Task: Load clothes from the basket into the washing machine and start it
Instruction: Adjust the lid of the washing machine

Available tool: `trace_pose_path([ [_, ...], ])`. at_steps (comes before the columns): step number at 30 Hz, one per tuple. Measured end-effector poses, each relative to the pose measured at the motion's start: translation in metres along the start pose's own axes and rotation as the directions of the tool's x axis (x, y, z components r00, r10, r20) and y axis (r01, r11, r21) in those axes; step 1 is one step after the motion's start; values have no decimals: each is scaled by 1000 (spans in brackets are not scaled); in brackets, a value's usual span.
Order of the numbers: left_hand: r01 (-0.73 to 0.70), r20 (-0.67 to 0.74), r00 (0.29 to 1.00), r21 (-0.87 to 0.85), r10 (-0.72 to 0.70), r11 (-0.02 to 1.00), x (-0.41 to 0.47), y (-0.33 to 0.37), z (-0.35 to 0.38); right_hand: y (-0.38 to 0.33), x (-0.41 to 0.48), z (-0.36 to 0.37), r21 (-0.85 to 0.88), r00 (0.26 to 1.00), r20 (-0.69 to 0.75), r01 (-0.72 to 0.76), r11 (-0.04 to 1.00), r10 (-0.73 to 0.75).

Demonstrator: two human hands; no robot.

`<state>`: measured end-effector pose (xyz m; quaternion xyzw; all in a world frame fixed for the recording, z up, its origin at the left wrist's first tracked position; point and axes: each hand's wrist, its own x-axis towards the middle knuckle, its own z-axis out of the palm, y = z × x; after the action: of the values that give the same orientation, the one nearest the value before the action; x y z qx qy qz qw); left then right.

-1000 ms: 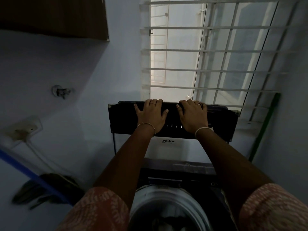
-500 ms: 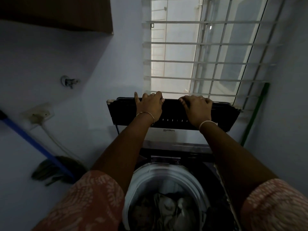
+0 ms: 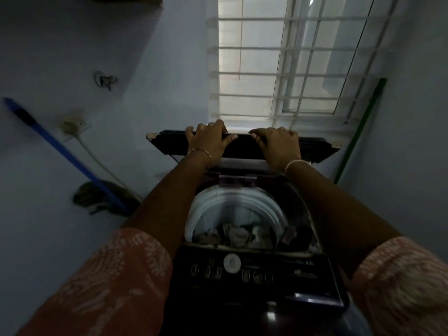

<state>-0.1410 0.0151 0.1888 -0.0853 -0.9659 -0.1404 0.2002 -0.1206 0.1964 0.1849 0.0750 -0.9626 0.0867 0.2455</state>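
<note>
clothes (image 3: 238,232) lie dim, blurred in the drum (image 3: 211,202) below the hands. left hand (image 3: 206,141) and right hand (image 3: 276,144), apart, grip the raised lid (image 3: 242,146) beneath a barred window (image 3: 278,69).

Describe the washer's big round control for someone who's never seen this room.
Under the barred window stands the washing machine, its lid raised. Along its near edge runs a dark control panel. On it, left of centre, sits the one round white disc; the buttons flanking it are small and dark.
</note>
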Motion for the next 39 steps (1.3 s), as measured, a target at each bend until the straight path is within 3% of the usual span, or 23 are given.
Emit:
trace_pose_path([
  [8, -76, 82, 994, 83, 69, 994, -67, -6, 11, -7, -71, 13, 5, 991, 127, 52, 999, -53],
  [15, -71, 53, 996, 107, 66, 992, -74, -5, 18, -9, -82, 22, 26, 996, 88, 26, 999, -28],
  [23, -39, -140, 989, 101, 53, 994, -41, -3, 20, -4, -38, 16, -31, 999, -21, 44, 999, -45],
  [28, -112, -325, 933, 141, 153, 984, 3, -7, 32, 5, 7, 16, -102, 991, -116, 52, 993, -64],
  [39, -246, -276, 899, 323, 340, 914, 96, -44, 59, 25, 132, 28, -55, 972, -220, -92, 994, 78],
])
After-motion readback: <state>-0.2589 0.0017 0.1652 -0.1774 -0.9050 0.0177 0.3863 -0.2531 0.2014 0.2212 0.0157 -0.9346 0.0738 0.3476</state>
